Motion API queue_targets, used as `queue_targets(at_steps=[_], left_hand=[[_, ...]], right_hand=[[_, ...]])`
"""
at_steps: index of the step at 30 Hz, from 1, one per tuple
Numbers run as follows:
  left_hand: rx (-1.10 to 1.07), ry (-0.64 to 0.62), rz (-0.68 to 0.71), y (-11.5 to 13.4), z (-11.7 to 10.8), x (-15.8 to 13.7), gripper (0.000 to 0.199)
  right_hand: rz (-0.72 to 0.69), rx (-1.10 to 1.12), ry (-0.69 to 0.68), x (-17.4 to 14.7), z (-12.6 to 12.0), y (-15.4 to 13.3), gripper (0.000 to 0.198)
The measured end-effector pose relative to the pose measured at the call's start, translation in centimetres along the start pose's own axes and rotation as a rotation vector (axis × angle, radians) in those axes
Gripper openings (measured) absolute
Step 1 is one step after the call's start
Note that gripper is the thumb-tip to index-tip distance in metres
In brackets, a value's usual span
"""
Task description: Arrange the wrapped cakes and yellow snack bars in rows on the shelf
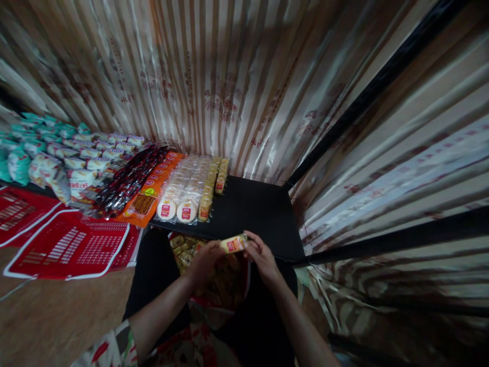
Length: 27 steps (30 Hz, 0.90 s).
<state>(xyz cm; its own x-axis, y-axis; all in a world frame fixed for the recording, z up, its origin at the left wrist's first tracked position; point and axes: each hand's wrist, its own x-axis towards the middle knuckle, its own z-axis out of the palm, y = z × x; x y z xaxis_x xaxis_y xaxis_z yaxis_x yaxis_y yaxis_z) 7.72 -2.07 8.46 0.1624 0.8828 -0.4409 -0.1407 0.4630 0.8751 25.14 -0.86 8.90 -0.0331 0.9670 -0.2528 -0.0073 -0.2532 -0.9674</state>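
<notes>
Striped, printed curtain point(214, 76) material forms the backdrop; a black bench point(263, 214) stands below it, carrying packaged goods in rows. Orange packs point(143, 204), round white packs point(187, 210) and two rows of yellow-wrapped packs lie side by side. The outer yellow row point(221, 176) ends farther back than the longer yellow row point(206, 199) next to it.

Current position: the wrapped packet point(233, 244) is raised at the near edge of the bench, above a container point(247, 285) of similar packets between the legs. Grip: the left hand point(206, 260) grasps one end; the right hand point(263, 257) pinches the other.

Step in hand, as judged: orienting a single packet, label face up, ahead of placement. The next move would probably call for carrying it forward to the near end of the outer row, aligning it with its neighbours, then letting go without disturbing the longer row.
</notes>
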Motion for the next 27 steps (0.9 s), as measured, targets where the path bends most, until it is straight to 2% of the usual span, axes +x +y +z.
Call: queue_targets(at_steps=[3,6,13,17,21,24,27], left_hand=[[-0.029,0.036,0.018,0.0,0.7,0.0,0.012],[-0.120,0.132,0.009,-0.1,1.6,0.9,0.017],[-0.336,0.239,0.059,0.9,3.0,5.7,0.024],[-0.347,0.361,0.034,1.0,3.5,8.0,0.028],[-0.182,0.429,0.110,0.2,3.7,9.1,0.034],[-0.103,0.426,0.185,-0.1,3.6,9.8,0.035],[-0.060,0.377,0.201,0.3,3.4,10.9,0.040]], right_hand=[[0.004,0.064,-0.013,1.0,0.7,-0.2,0.051],[-0.013,0.143,-0.002,2.0,1.7,-0.1,0.048],[-0.137,0.162,0.196,5.9,3.0,-0.2,0.056],[-0.258,0.052,0.229,9.4,3.3,-0.4,0.055],[-0.332,-0.139,0.224,13.1,3.7,-0.7,0.049],[-0.386,-0.281,0.222,15.7,4.3,-0.9,0.046],[-0.445,-0.394,0.234,17.7,4.9,-1.0,0.047]])
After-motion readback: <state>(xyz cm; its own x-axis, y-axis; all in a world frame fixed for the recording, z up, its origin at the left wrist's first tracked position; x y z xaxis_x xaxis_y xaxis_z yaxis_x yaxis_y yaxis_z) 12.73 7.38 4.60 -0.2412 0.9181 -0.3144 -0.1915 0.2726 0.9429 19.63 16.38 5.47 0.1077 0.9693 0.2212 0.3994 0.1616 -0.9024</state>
